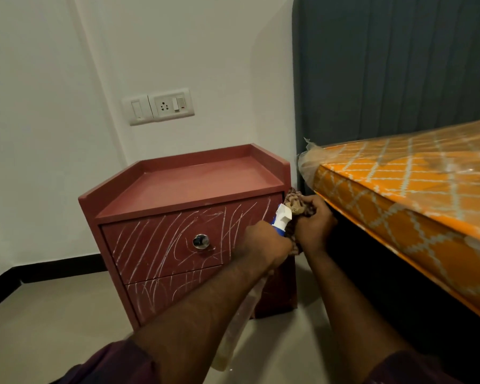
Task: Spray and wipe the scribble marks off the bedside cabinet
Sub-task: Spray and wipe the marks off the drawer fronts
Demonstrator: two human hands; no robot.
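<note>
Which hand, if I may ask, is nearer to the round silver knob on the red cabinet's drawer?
Left. The left hand sits just right of the round silver knob; the right hand lies farther right, beyond it.

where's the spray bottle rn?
Head view, centre: spray bottle gripped by the left hand, in front of the cabinet, beside the cloth in the right hand.

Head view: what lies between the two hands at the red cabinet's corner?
The white-and-blue trigger head of the clear spray bottle, gripped by the left hand, and the brown patterned cloth bunched in the right hand; the head view shows both.
</note>
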